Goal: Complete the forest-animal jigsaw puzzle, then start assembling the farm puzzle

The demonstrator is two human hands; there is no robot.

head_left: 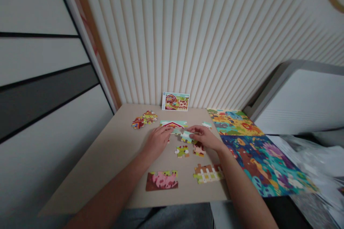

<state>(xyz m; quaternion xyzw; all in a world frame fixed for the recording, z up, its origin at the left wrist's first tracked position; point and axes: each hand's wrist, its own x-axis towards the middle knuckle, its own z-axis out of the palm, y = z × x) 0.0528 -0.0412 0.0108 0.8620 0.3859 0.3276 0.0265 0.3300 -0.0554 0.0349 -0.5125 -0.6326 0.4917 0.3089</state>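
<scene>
My right hand (204, 136) pinches a pale blue and green puzzle piece (186, 136) just below the right end of a joined puzzle strip (172, 124) with a red barn roof. My left hand (158, 140) lies with its fingers stretched out, the tips touching the strip's lower left part. Below the hands are a loose green piece (182, 151) and a pinkish brown piece (199, 149). Closer to me lie a joined pig section (162, 180) and a white fence section (209, 174), partly covered by my right forearm.
A picture card (175, 101) of the farm scene leans against the pleated wall at the back. Several pieces are heaped (145, 119) at the left. One pale piece (206, 125) lies beyond my right hand. Two colourful finished puzzles, animals (233, 121) and sea (264, 164), cover the right side.
</scene>
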